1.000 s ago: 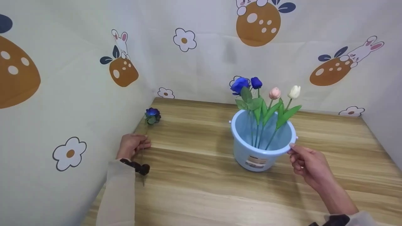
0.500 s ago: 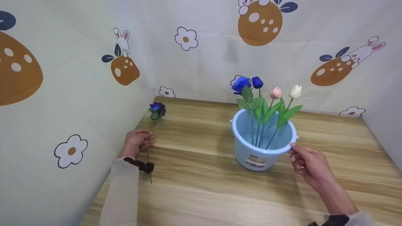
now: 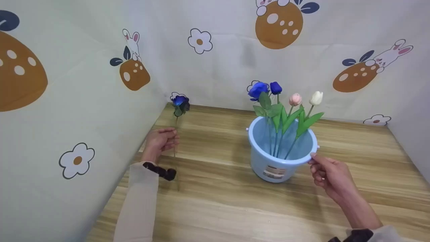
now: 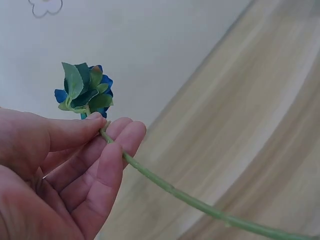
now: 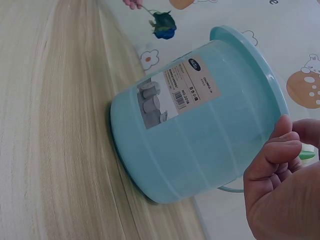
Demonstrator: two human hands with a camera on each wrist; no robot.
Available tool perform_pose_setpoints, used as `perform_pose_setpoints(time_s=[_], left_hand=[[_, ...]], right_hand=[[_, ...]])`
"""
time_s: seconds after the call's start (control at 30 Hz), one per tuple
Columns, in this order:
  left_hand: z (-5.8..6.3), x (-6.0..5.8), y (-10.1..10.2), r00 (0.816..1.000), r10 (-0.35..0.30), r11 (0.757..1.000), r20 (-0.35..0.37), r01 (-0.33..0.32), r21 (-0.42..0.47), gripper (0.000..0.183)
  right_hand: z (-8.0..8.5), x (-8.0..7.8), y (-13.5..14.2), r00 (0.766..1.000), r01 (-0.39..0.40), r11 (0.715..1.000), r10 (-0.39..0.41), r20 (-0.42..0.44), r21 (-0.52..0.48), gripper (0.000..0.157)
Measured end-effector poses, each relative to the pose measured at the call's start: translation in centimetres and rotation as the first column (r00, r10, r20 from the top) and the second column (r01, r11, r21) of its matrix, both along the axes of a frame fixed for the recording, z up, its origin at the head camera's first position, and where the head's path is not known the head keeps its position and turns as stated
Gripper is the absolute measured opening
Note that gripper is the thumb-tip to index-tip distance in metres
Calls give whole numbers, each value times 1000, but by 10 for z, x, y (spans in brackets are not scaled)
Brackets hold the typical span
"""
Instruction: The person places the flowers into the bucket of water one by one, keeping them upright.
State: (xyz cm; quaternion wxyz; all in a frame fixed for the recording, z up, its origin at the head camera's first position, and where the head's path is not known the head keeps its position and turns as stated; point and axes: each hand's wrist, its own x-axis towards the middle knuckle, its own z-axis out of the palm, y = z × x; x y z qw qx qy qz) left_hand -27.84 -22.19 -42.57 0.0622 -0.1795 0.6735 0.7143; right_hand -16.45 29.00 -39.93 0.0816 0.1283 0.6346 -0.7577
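Note:
My left hand [image 3: 162,140] pinches the green stem [image 4: 175,191] of a dark blue artificial rose [image 3: 180,105] between thumb and fingers. The bloom points away toward the back wall, and the stem trails back past the wrist. In the right wrist view the rose [image 5: 164,25] shows beyond the bucket. A light blue plastic bucket [image 3: 270,168] stands upright on the table, and my right hand [image 3: 331,174] pinches its rim at the right. Leaning inside the bucket are a blue rose [image 3: 258,91], a blue tulip [image 3: 276,88], a pink tulip [image 3: 295,99] and a white tulip [image 3: 316,98].
The bucket stands right of centre on a wood-grain table [image 3: 208,201]. A pale patterned cloth [image 3: 228,60] hangs behind it and along both sides. A paper label [image 5: 177,90] is stuck on the bucket's front. Each wrist wears a dark strap [image 3: 159,170].
My left hand has moved right and away from me, carrying the rose, whose bloom now stands higher in view. The right hand and bucket have stayed in place.

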Motion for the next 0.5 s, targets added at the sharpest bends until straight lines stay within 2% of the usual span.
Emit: perform_pose_setpoints(time_s=[0.3, 0.5], left_hand=[[22, -4, 33, 997, -43, 997, -63, 47, 53, 35], [30, -5, 50, 994, -41, 992, -105, 53, 114, 27]], right_hand=[[1, 1, 0, 1000, -5, 1000, 5, -10, 11, 37], [0, 1, -1, 1000, -9, 1000, 9, -10, 6, 38]])
